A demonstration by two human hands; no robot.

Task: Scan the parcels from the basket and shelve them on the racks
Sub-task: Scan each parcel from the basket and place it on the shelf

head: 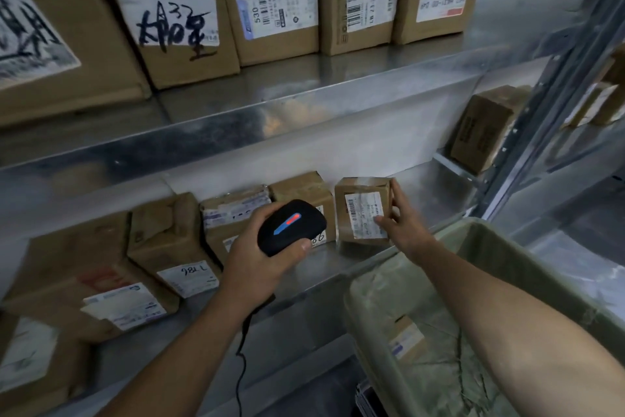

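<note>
My left hand (260, 254) grips a black corded barcode scanner (291, 225) with a red and blue light on top, held in front of the lower shelf. My right hand (402, 224) holds a small brown cardboard parcel (362, 210) standing on the lower metal shelf (304, 281), thumb on its white label, fingers round its right side. The green basket (480, 241) sits at the lower right, with one small labelled parcel (406, 337) lying in it.
Several brown parcels (169, 247) stand in a row on the lower shelf to the left of the held one. Larger labelled boxes (274, 1) fill the upper shelf (304, 92). Another box (480, 132) stands at the far right, beside the rack's upright post (541, 119).
</note>
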